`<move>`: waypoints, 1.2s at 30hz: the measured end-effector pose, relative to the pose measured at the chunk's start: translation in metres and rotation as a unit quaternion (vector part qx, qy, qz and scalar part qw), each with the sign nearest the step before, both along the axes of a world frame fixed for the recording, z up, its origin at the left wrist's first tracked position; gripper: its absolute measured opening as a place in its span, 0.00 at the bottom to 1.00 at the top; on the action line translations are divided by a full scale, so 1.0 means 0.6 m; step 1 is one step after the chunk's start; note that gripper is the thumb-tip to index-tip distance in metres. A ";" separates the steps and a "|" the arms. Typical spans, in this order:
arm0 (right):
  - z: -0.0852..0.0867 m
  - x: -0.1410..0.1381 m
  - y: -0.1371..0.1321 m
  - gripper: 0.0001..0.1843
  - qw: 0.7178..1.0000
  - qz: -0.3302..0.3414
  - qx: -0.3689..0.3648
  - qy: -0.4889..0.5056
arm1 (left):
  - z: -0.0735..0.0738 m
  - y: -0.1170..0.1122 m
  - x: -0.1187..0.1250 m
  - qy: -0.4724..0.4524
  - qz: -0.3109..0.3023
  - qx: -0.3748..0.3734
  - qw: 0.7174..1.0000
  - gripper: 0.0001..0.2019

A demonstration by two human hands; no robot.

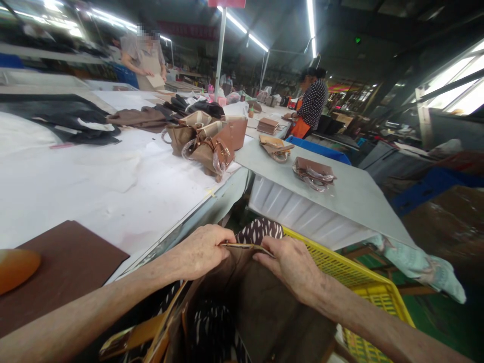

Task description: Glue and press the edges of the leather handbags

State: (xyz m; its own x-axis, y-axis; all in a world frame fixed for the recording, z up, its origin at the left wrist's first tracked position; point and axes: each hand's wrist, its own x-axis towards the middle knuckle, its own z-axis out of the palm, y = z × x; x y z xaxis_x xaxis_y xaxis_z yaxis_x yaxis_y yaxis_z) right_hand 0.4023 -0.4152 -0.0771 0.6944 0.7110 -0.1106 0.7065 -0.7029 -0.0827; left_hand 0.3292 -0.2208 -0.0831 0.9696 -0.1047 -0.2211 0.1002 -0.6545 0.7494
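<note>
6 o'clock, nearest you: brown bag, mouth open | your left hand pinches its far rim | your right hand pinches the same rim, just beside | 4 o'clock: yellow crate | 8 o'clock: brown sheet on white table

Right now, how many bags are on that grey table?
2: a tan bag at the far end of the grey table, and a brown bag nearer, to its right. None look hidden.
</note>
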 end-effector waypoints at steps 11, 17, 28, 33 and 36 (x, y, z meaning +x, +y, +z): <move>-0.014 0.008 0.002 0.15 0.998 0.017 0.058 0.027 | -0.012 0.008 0.000 0.005 -0.019 -0.009 1.000 0.09; -0.021 0.012 -0.003 0.16 0.996 0.031 0.067 0.040 | -0.007 0.008 0.002 -0.003 -0.024 -0.008 1.000 0.09; -0.010 0.007 0.013 0.07 0.993 0.102 0.055 0.008 | -0.011 0.005 0.002 0.026 -0.007 -0.052 0.998 0.09; -0.005 0.017 0.023 0.11 0.986 0.131 0.085 0.064 | -0.014 0.002 0.001 0.021 -0.002 -0.052 0.998 0.10; -0.004 0.019 0.024 0.11 0.983 0.119 0.099 0.100 | -0.019 0.004 -0.001 0.019 0.000 -0.053 0.998 0.09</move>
State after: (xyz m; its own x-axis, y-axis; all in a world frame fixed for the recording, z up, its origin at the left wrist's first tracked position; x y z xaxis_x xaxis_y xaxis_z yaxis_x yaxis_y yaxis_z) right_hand 0.4139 -0.4010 -0.0795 0.4849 0.8716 -0.0716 0.8045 -0.4767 -0.3543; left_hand 0.3287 -0.2184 -0.0944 0.9605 -0.1302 -0.2458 0.1298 -0.5717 0.8101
